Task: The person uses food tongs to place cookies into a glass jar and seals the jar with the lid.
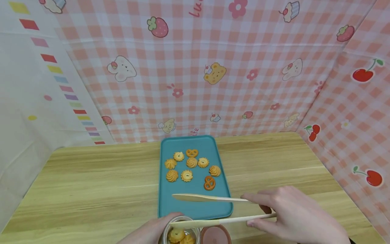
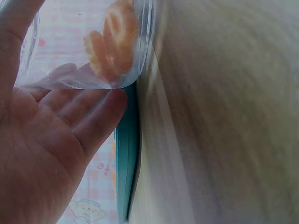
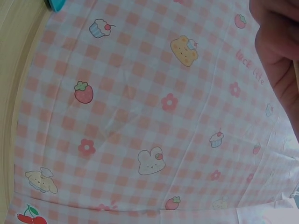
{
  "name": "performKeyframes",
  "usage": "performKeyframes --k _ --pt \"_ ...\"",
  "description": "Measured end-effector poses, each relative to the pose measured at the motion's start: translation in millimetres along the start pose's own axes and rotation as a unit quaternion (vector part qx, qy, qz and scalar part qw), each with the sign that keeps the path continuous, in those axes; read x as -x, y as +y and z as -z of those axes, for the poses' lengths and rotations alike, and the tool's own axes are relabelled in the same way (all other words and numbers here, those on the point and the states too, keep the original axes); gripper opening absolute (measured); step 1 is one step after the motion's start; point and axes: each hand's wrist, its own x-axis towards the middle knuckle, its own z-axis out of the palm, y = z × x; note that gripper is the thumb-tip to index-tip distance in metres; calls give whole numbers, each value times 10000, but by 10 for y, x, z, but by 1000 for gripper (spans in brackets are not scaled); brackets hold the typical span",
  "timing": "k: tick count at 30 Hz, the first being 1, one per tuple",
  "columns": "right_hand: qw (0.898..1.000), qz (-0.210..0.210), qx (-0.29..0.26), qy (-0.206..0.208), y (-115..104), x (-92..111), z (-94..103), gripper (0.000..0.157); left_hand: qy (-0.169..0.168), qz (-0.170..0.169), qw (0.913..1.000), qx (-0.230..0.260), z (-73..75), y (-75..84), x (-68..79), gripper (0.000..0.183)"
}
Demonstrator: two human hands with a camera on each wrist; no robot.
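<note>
My left hand [image 1: 149, 231] grips a clear jar [image 1: 197, 234] at the table's front edge. Butter cookies [image 1: 177, 234] lie inside the jar, also seen through its wall in the left wrist view. With thumb and fingers, my right hand [image 1: 294, 211] holds wooden tongs [image 1: 207, 198], their two arms spread apart. The upper arm lies over the near end of a teal tray [image 1: 169, 206], while the lower one crosses the jar's mouth. Nothing shows between the tips. The right wrist view catches only part of the right hand [image 3: 282, 60] at its edge.
On the tray's far half sit several butter cookies [image 1: 187, 176] and two pretzels, one near [image 1: 209, 183] and one far [image 1: 192, 153]. A round reddish-brown lid [image 1: 215, 235] lies right of the jar. Checkered cloth [image 1: 195, 84] hangs behind the wooden table [image 1: 100, 183].
</note>
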Motion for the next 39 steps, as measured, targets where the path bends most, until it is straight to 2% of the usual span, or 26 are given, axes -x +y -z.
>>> performKeyframes --k 2,4,10,16,20,24,29,39 --pt "9996 -16 233 138 17 -13 -7 32 -166 94 9997 -123 39 -18 7 66" --pt "9985 -127 473 234 34 -20 -11 33 -290 50 9993 -237 72 -38 21 68" --pt "9942 -524 902 273 86 -45 -27 38 -193 47 9995 -248 51 -43 25 68" --pt "9922 -846 905 -99 167 -66 -56 41 -217 92 9994 -239 52 -53 24 70" --pt "9908 -978 874 -330 264 -69 -88 33 -212 45 9993 -302 63 -58 22 71" --pt "9896 -1054 883 -409 371 -71 -125 22 -214 27 9990 -383 70 -52 20 71" --pt "9873 -1183 921 -534 459 -70 -150 25 -226 65 9988 -421 67 -44 22 72" --pt "9840 -1345 919 -725 536 -79 -185 25 -181 -97 9981 -586 69 -61 22 71"
